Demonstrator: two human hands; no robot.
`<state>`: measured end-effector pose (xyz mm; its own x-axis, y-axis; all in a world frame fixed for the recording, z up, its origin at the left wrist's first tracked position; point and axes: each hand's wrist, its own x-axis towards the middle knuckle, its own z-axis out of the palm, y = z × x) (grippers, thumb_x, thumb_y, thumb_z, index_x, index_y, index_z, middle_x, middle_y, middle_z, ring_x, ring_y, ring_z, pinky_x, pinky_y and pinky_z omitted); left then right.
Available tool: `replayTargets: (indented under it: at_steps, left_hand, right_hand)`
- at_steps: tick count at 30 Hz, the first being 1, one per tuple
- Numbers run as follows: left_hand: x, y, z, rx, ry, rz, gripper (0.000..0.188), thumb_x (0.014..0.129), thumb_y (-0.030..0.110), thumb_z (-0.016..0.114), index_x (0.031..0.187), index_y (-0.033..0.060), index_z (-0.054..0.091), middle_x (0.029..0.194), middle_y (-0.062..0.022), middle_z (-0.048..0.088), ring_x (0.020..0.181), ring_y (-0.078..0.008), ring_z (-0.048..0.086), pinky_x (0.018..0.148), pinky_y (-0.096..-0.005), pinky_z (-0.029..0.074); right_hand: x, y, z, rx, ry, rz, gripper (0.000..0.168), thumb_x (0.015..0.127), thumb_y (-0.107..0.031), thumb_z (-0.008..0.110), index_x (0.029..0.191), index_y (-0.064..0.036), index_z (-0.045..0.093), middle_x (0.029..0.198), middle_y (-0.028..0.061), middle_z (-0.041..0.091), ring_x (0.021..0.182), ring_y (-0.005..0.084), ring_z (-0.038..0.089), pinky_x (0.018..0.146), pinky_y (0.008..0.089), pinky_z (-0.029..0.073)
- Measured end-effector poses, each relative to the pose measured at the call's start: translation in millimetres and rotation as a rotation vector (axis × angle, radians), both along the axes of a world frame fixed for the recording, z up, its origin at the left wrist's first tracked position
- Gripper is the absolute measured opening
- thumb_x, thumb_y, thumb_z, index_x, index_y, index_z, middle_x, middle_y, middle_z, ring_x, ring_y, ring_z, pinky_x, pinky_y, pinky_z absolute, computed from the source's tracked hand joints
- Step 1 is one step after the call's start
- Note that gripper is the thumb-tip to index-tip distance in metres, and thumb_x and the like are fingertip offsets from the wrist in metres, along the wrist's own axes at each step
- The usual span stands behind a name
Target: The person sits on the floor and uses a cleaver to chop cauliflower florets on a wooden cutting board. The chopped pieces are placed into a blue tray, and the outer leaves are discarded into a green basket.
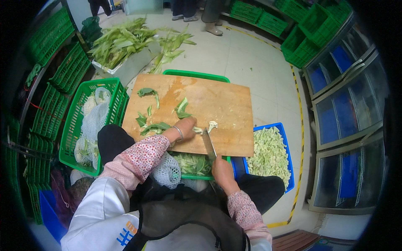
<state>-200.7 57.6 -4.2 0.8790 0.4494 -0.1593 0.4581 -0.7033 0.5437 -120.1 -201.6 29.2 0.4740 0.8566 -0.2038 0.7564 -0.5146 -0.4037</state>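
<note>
My left hand (pixel 186 128), a bangle at its wrist, holds a pale piece of cauliflower (pixel 197 130) on the wooden cutting board (pixel 226 103). In my right hand (pixel 222 171) is the handle of a knife (pixel 208 143). Its blade points away from me, with the tip close beside the held piece. A cut cauliflower floret (pixel 213 125) lies just past the tip. Green cauliflower leaves (pixel 181 108) are scattered over the board's left half, one leaf (pixel 155 127) by my left wrist. Fingers hide part of the held piece.
Left of the board, a green crate (pixel 70 138) contains cauliflowers in foam nets. A blue crate (pixel 290 157) of cut cauliflower stands at right. Under the board is another green crate (pixel 196 74). Corn husks (pixel 125 40) overflow a white box ahead. Glass-door cabinets (pixel 348 113) line the right; people's legs (pixel 212 15) show beyond.
</note>
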Motion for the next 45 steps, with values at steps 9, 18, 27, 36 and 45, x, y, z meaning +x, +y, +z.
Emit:
replayTargets:
  at_steps: [9,18,27,36,45]
  left_hand:
    - [54,6,-1,-0.288,-0.256,0.122,0.033,0.081,0.017,0.067,0.110,0.0024,0.065,0.103,-0.0206,0.069,0.098,-0.0328,0.066,0.085,-0.0381,0.052]
    - [64,-26,-25,-0.119,-0.125,0.159,0.038,0.074,0.019,0.074,0.106,0.0009,0.066,0.098,-0.0231,0.069,0.094,-0.0371,0.066,0.085,-0.0407,0.052]
    - [71,-33,-19,-0.207,-0.264,0.126,0.037,0.080,0.013,0.069,0.115,0.0039,0.067,0.113,-0.0226,0.063,0.104,-0.0353,0.062,0.091,-0.0385,0.049]
    - [74,-29,-37,-0.276,-0.370,0.183,0.029,0.078,0.007,0.071,0.106,0.0027,0.068,0.104,-0.0181,0.066,0.097,-0.0328,0.064,0.088,-0.0374,0.051]
    - [77,-32,-36,-0.241,-0.349,0.205,0.027,0.078,0.009,0.071,0.104,0.0036,0.068,0.105,-0.0191,0.065,0.099,-0.0342,0.063,0.089,-0.0385,0.050]
  right_hand:
    - [-6,-45,-9,0.222,0.302,-0.246,0.025,0.092,-0.014,0.058,0.104,0.006,0.051,0.080,0.0320,0.063,0.077,0.0499,0.062,0.068,0.0567,0.048]
    - [13,-20,3,0.179,0.096,-0.213,0.023,0.091,-0.015,0.058,0.101,0.004,0.051,0.075,0.0297,0.064,0.072,0.0475,0.063,0.064,0.0567,0.048]
    - [43,-22,5,0.114,0.004,-0.156,0.024,0.091,-0.015,0.059,0.102,0.004,0.051,0.075,0.0260,0.065,0.072,0.0442,0.064,0.064,0.0525,0.050]
    - [42,-23,10,0.091,0.047,-0.159,0.023,0.091,-0.015,0.060,0.100,0.004,0.051,0.075,0.0264,0.064,0.073,0.0451,0.064,0.065,0.0534,0.050]
    - [45,-11,15,0.053,-0.029,-0.074,0.018,0.092,-0.014,0.056,0.096,0.002,0.048,0.072,0.0252,0.065,0.071,0.0443,0.065,0.063,0.0532,0.051]
